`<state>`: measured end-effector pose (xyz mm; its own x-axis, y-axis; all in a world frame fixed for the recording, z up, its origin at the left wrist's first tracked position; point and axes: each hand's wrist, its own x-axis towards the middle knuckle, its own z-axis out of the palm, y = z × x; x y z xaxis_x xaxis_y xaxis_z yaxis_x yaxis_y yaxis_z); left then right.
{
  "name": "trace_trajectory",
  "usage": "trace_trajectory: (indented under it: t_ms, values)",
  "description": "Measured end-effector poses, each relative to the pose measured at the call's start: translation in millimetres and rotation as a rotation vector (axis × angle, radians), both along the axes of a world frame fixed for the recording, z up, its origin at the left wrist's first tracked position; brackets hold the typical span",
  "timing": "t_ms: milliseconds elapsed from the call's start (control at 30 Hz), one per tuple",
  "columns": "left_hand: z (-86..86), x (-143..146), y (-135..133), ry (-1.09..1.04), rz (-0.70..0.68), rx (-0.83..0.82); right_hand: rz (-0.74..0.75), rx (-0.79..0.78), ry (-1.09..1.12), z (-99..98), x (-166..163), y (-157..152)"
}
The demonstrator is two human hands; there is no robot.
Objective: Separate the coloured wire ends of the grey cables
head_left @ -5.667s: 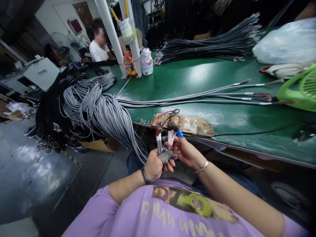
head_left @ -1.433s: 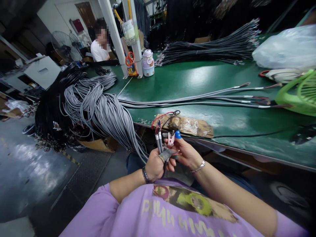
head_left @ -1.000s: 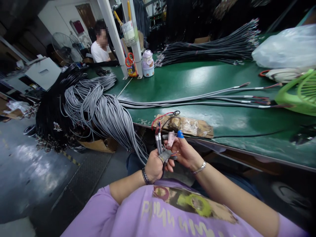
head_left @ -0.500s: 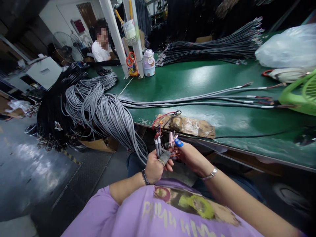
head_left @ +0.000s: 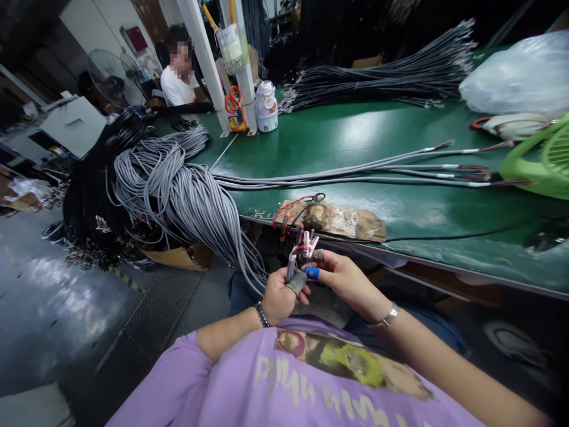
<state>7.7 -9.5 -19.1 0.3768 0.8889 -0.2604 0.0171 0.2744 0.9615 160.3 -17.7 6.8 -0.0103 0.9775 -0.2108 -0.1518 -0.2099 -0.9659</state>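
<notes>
My left hand (head_left: 282, 295) is closed around the ends of grey cables (head_left: 291, 268), with a grey cover on its thumb. Coloured wires (head_left: 300, 238) stick up out of their stripped ends. My right hand (head_left: 344, 280) touches the same spot, its thumb in a blue cover and its index finger in a grey one. These two fingers are closed at the wires; what lies between them is too small to make out. Just above the fingertips a pale pink clip (head_left: 309, 244) stands among the wires. Whether it grips them I cannot tell.
A big heap of grey cable (head_left: 178, 184) hangs off the bench (head_left: 338, 139). Several grey cables (head_left: 355, 177) lie along it. A wooden board (head_left: 355, 222) with red and black leads rests at the near edge. Behind are a bottle (head_left: 267, 107), black cables (head_left: 377, 83) and a seated person (head_left: 178, 77).
My right hand has moved left and closer to the left hand, its thumb lower at the wires. The cable ends and pink clip now sit closer together. The view has shifted slightly.
</notes>
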Motion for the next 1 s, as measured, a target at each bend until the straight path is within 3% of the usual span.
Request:
trace_trajectory:
  t_ms: [167, 400, 600, 767, 1000]
  values:
    - [-2.1, 0.1, 1.2, 0.015, -0.010, 0.017, -0.025, 0.003, -0.019, -1.5, -1.6, -2.1]
    - [-6.5, -1.7, 7.0, 0.090, -0.269, -0.057, -0.029, 0.044, -0.005, -8.9, -7.1, -8.4]
    - [-4.3, -3.6, 6.4, 0.047, -0.139, -0.046, -0.288, 0.050, 0.039, -12.6, 3.3, -3.1]
    - [-4.3, -1.6, 5.4, 0.038, -0.110, -0.027, -0.073, -0.052, 0.112, -8.1, 3.6, -4.2]
    - [-6.3, -3.3, 6.6, 0.067, -0.257, -0.044, -0.005, 0.003, 0.046, -8.0, -3.8, -6.6]
